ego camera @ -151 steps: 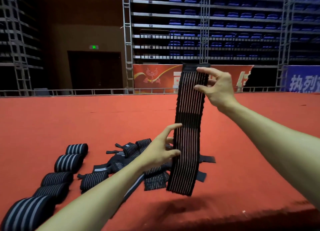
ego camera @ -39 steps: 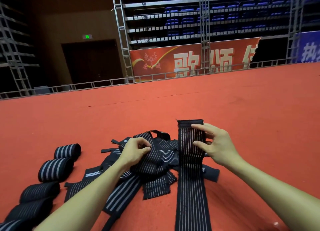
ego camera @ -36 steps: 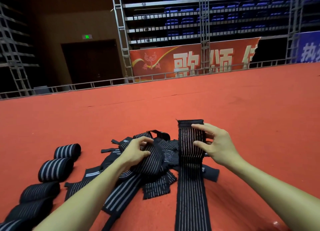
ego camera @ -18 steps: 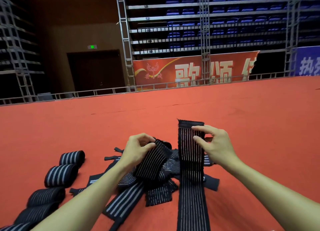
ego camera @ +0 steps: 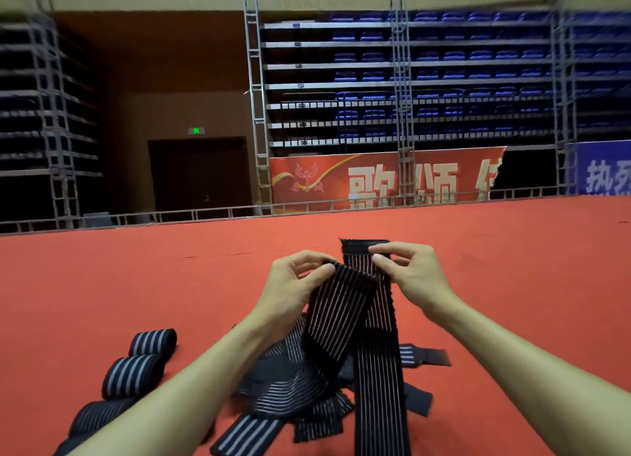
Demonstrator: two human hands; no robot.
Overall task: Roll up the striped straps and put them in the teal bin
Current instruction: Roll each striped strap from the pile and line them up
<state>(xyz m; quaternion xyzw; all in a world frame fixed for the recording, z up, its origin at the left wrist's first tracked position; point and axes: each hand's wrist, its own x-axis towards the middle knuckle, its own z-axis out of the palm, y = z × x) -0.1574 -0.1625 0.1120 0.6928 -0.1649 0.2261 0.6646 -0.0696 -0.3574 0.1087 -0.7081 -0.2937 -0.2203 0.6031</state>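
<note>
Black elastic strap with thin pale stripes (ego camera: pixel 379 370), long, hanging: your right hand (ego camera: pixel 415 274) pinches its top end between thumb and forefinger. Second striped strap length (ego camera: pixel 338 314), slanting up from the loose heap of straps (ego camera: pixel 290 387) on the red carpet (ego camera: pixel 136 278): your left hand (ego camera: pixel 293 285) pinches its end, touching the first. Same strap or another: cannot tell. Rolled striped straps (ego camera: pixel 136 375), left, in a row. Teal bin: not in view. Advice: square the edges, fold the end tight, and roll under even tension so the stripes stack.
</note>
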